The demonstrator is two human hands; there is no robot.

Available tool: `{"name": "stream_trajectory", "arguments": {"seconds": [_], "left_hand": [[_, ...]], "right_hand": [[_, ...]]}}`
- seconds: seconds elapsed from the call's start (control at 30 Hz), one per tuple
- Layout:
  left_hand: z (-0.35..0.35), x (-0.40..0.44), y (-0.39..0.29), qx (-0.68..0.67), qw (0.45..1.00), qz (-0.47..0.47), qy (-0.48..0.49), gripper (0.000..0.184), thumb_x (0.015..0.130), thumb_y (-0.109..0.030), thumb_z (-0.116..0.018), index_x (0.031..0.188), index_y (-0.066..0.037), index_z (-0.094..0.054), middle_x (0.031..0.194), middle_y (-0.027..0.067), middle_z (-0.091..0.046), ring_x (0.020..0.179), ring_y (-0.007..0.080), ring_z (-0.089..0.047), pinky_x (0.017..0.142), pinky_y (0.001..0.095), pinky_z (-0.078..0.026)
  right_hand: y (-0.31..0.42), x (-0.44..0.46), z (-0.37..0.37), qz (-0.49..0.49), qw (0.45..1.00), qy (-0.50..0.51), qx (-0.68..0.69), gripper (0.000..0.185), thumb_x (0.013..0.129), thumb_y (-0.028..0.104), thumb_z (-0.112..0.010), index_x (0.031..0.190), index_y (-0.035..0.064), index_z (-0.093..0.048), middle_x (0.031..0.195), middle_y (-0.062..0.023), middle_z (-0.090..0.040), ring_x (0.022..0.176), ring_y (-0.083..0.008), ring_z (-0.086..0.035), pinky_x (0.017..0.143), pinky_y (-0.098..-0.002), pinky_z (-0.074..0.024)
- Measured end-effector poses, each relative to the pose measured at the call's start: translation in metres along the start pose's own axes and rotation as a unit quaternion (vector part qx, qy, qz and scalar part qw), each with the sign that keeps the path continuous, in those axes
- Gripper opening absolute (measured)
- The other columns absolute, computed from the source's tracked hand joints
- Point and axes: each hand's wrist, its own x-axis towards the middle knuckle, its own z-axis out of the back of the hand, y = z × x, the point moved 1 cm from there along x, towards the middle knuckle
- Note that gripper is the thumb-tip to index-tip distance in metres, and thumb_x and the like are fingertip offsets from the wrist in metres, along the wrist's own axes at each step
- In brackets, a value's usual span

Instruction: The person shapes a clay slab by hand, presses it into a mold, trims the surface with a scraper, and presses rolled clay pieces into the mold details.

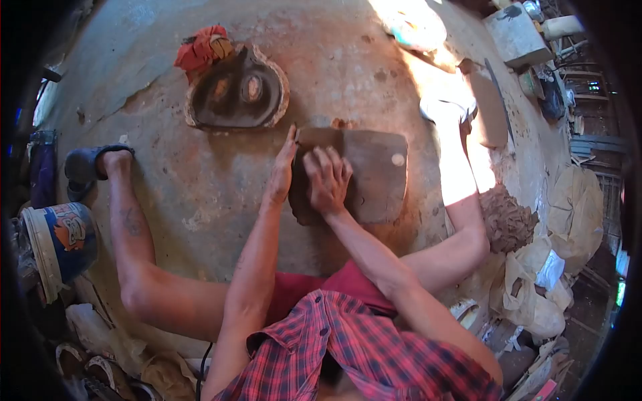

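Note:
A flat, dark brown clay slab [379, 177] lies on the floor between my legs, with a small pale round spot near its upper right corner. Against the slab's left edge my left hand [283, 170] stands on its side, fingers stretched out and pointing up. My right hand [328, 179] rests on the left part of the slab, palm down, with its fingers apart and slightly bent. Beyond the slab to the left sits a rough-edged mould [234, 110] with a dark hollow and two raised pale spots. A crumpled red cloth [202, 51] touches the mould's upper left rim.
A blue and white bucket [63, 244] stands at the left, near my leg. A heap of clay lumps [506, 217] lies beside my right knee, with plastic bags [535, 291] below it. A pale block [517, 35] is at the upper right.

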Motion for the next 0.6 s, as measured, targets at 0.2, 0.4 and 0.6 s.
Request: {"name": "stream_trajectory", "arguments": {"seconds": [0.2, 0.4, 0.6], "left_hand": [[-0.003, -0.016, -0.01, -0.039, 0.996, -0.001, -0.08, 0.065, 0.115, -0.039, -0.035, 0.169, -0.008, -0.016, 0.174, 0.0123, -0.022, 0.158, 0.0238, -0.024, 0.128, 0.0373, -0.019], [-0.045, -0.028, -0.053, 0.194, 0.935, -0.288, -0.072, 0.058, 0.112, -0.038, -0.043, 0.158, -0.001, -0.044, 0.16, 0.0174, -0.049, 0.152, 0.0293, -0.041, 0.123, 0.0385, -0.031], [-0.071, 0.006, 0.013, 0.218, 0.94, -0.249, 0.082, 0.054, 0.114, -0.037, -0.04, 0.148, 0.002, -0.057, 0.134, 0.0191, -0.071, 0.136, 0.0281, -0.059, 0.12, 0.039, -0.036]], "right_hand": [[0.011, -0.003, -0.013, -0.103, 0.994, -0.021, -0.018, 0.044, 0.1, 0.024, -0.065, 0.142, 0.0116, -0.058, 0.146, -0.0151, -0.055, 0.138, -0.0386, -0.049, 0.111, -0.0539, -0.0354], [-0.022, 0.013, 0.034, -0.125, 0.979, -0.04, 0.154, 0.054, 0.101, 0.023, -0.062, 0.149, 0.0014, -0.05, 0.157, -0.0193, -0.045, 0.147, -0.0422, -0.04, 0.12, -0.0546, -0.0316], [-0.096, 0.01, 0.104, -0.166, 0.923, -0.212, 0.275, 0.056, 0.1, 0.01, -0.046, 0.154, -0.0057, -0.041, 0.162, -0.0252, -0.035, 0.146, -0.0383, -0.043, 0.117, -0.0493, -0.041]]}}
